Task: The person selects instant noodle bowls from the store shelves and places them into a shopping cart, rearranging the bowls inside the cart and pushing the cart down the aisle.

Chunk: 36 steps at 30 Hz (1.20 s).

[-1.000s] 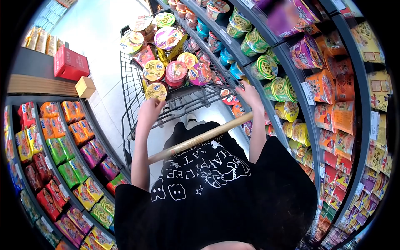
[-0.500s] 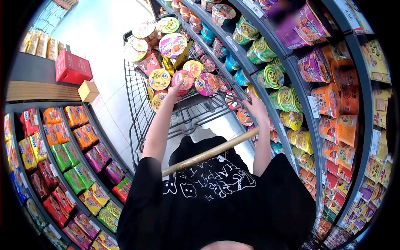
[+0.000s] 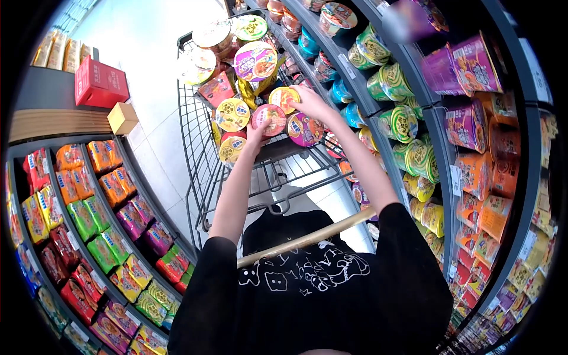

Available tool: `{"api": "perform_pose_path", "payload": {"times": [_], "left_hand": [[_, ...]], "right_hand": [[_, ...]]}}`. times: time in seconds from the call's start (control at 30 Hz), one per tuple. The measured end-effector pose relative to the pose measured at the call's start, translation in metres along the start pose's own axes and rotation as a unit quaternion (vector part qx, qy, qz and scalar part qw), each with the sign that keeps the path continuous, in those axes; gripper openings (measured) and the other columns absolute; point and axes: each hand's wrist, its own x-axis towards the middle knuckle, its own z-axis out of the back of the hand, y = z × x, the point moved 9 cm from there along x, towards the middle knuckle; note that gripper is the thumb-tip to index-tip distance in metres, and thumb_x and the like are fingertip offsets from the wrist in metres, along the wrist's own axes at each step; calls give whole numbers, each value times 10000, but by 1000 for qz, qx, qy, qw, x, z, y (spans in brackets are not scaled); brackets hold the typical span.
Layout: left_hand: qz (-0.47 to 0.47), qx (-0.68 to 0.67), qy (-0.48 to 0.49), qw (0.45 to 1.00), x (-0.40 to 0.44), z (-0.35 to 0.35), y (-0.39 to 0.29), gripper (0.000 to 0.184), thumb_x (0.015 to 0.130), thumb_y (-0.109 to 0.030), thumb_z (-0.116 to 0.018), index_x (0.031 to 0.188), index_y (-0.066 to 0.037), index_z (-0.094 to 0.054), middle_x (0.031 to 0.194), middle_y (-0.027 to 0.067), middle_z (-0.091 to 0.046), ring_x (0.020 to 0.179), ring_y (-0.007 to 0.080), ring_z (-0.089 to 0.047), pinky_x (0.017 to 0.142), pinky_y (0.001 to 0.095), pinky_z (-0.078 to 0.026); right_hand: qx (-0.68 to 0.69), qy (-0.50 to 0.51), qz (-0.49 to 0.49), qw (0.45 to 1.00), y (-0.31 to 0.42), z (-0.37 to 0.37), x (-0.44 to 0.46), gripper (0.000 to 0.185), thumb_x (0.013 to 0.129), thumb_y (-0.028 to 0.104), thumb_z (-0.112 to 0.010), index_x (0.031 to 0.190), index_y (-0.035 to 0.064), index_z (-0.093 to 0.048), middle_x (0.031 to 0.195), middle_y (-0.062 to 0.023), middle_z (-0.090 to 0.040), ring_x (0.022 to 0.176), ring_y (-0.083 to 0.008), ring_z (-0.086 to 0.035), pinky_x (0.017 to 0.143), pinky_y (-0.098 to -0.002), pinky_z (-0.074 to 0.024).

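My left hand (image 3: 256,134) is closed on a pink-lidded instant noodle cup (image 3: 270,119), its thumb at the lid's left edge. From the right, my right hand (image 3: 313,105) reaches over the cart and grips a yellow-lidded noodle cup (image 3: 283,100) just behind the pink one; some of its fingers are hidden. Around them in the shopping cart (image 3: 195,142) lie a purple noodle cup (image 3: 305,129), another yellow-lidded cup (image 3: 232,115) and a large purple-lidded bowl (image 3: 255,61). A red packet (image 3: 216,89) sits farther left.
The cart's wooden-coloured handle bar (image 3: 305,239) crosses in front of my body. Shelves of noodle cups (image 3: 399,125) run close along the right. On the left stands a shelf of packaged noodles (image 3: 112,242), with a red box (image 3: 100,83) and a small tan box (image 3: 122,118) beyond.
My right hand has moved from beside the right shelf into the cart and onto the yellow-lidded cup. My left hand stays at the pink-lidded cup. The view has shifted slightly.
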Motion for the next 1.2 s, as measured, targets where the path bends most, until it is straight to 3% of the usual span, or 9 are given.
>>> {"api": "perform_pose_path", "payload": {"times": [0.17,0.27,0.4,0.53,0.73,0.83,0.9,1.03,1.2], "left_hand": [[-20,-29,36,999,-12,-4,0,755,658,-270,-671,1216,-131,-183,1161,91,-376,962,237,-495,725,381,-461],[-16,-15,29,999,-18,-2,3,818,639,-284,-687,1242,-105,-164,1158,95,-372,969,218,-487,706,362,-473],[-18,-45,19,999,-19,0,1,847,590,-253,-725,1226,-83,-192,1159,117,-370,951,232,-489,656,350,-496],[-14,-33,16,999,-19,1,1,833,581,-249,-733,1211,-59,-224,1152,126,-374,944,226,-494,636,334,-503],[-51,-8,65,997,-47,-5,-45,792,578,-247,-737,1180,-20,-275,1056,120,-463,896,187,-525,640,299,-508],[-47,-35,79,995,-52,-2,-61,694,644,-204,-689,1187,-54,-283,1054,96,-458,867,177,-550,655,303,-512],[-41,-99,126,986,-46,-10,-72,609,709,-203,-627,1192,-67,-281,1067,93,-467,890,194,-546,692,342,-501],[-55,-192,189,961,-26,-40,-97,503,745,-212,-590,1155,-86,-329,1066,91,-487,918,204,-539,730,354,-485],[-58,-136,178,973,-2,-87,-104,578,684,-226,-659,1128,-77,-320,1038,76,-480,899,193,-536,698,369,-493]], "right_hand": [[-235,117,-69,962,-38,-80,51,829,591,371,-654,1268,188,-212,1299,-204,-162,1189,-391,-180,904,-528,-246],[-358,134,-7,924,-38,-109,61,689,665,245,-578,1267,212,-242,1321,-166,-152,1238,-346,-68,953,-523,-140],[-388,164,3,907,-39,-113,65,682,634,183,-597,1244,178,-290,1262,-162,-281,1231,-316,-138,980,-463,-126],[-412,158,-64,895,-62,-94,66,895,486,312,-735,1241,166,-277,1230,-162,-297,1207,-313,-198,973,-436,-190],[-330,112,-3,937,-67,-87,62,1036,425,360,-772,1266,156,-204,1266,-202,-232,1200,-331,-194,974,-417,-204],[-250,55,0,967,-66,-75,54,993,489,315,-754,1273,133,-174,1286,-222,-182,1194,-372,-183,966,-437,-213],[-62,-43,-30,997,-73,-57,49,782,617,231,-677,1245,74,-239,1255,-240,-246,1167,-373,-248,950,-410,-252],[45,-20,-166,985,-92,-42,22,446,725,96,-542,1130,-19,-396,1060,-213,-486,1000,-295,-471,835,-303,-391],[297,-59,-210,930,-101,-36,-9,407,756,-82,-346,1159,-32,-350,1061,-169,-489,925,-229,-521,753,-278,-444]]}}
